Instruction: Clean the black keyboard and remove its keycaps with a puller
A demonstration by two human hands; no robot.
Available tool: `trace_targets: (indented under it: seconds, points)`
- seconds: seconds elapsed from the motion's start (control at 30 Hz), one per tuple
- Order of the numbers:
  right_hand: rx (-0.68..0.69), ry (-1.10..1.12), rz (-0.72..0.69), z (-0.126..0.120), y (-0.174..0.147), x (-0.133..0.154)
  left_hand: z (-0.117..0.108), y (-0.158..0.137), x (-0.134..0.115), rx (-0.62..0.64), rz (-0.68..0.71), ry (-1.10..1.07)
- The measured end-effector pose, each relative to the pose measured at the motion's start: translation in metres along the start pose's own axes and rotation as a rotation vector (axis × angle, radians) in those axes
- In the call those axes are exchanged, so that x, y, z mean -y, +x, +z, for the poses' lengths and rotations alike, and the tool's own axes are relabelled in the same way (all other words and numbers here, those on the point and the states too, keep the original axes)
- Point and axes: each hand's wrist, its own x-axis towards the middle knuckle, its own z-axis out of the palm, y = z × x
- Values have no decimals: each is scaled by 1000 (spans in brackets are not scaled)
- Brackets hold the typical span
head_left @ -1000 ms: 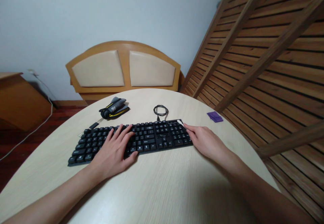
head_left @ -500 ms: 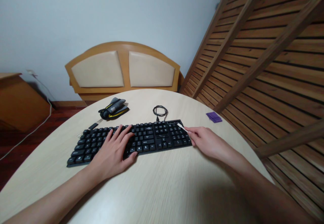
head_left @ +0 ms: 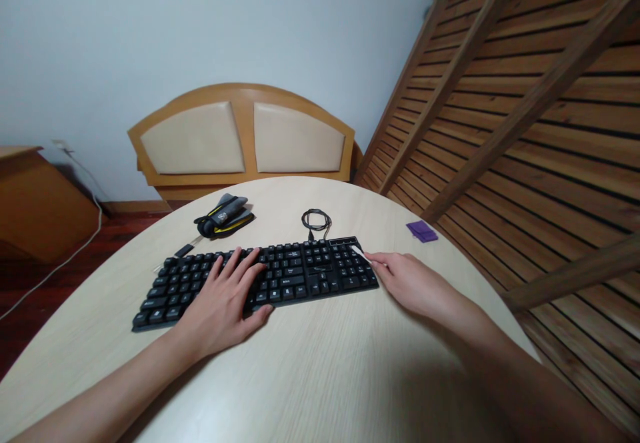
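Observation:
A black full-size keyboard (head_left: 290, 273) lies across the light wooden round table (head_left: 310, 376). My left hand (head_left: 227, 299) rests over its left-middle keys with fingers spread and the thumb by the front edge. Between the thumb and fingers of my right hand (head_left: 403, 279) is a thin white cotton swab (head_left: 359, 252). Its white tip is at the upper keys of the number pad, at the keyboard's right end; whether it touches them I cannot tell. Behind the keyboard lies its coiled black cable (head_left: 317, 219).
A grey, black and yellow folded bundle (head_left: 225, 216), perhaps gloves, lies at the back left. Beside it is a small dark-ended item (head_left: 184, 250) with a pale stem. A folded purple cloth (head_left: 422, 231) lies at the right. Slatted wood (head_left: 500, 143) leans beyond the table's right edge.
The swab tip and my right hand have shifted very slightly at the number pad. My left hand stays in place on the keyboard.

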Motion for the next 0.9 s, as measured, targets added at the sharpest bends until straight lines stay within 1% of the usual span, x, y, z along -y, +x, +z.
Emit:
trace_targets:
  seconds: [0.13, 0.27, 0.33, 0.43, 0.53, 0.6, 0.73, 0.9]
  points:
    - [38, -7, -5, -4, -5, 3, 0, 0, -1, -6, -3, -4]
    - [54, -48, 43, -3, -4, 8, 1, 0, 0, -7, -4, -2]
    - [35, -74, 58, -2, -3, 9, 1, 0, 1, -7, -1, 2]
    - [-31, -97, 40, 2, -1, 5, 3, 0, 2, -8, 7, 1]
    - [-96, -75, 4, 7, 3, 0, 4, 0, 3, -14, 10, 4]
    - [-112, -58, -2, 11, 6, -2, 4, 0, 3, -16, 12, 10]
    - [-87, -81, 20, 13, 7, -2, 3, 1, 3, -14, 13, 30]
    - [-25, -124, -5, 7, -2, -2, 3, 0, 2, -11, 9, 48]
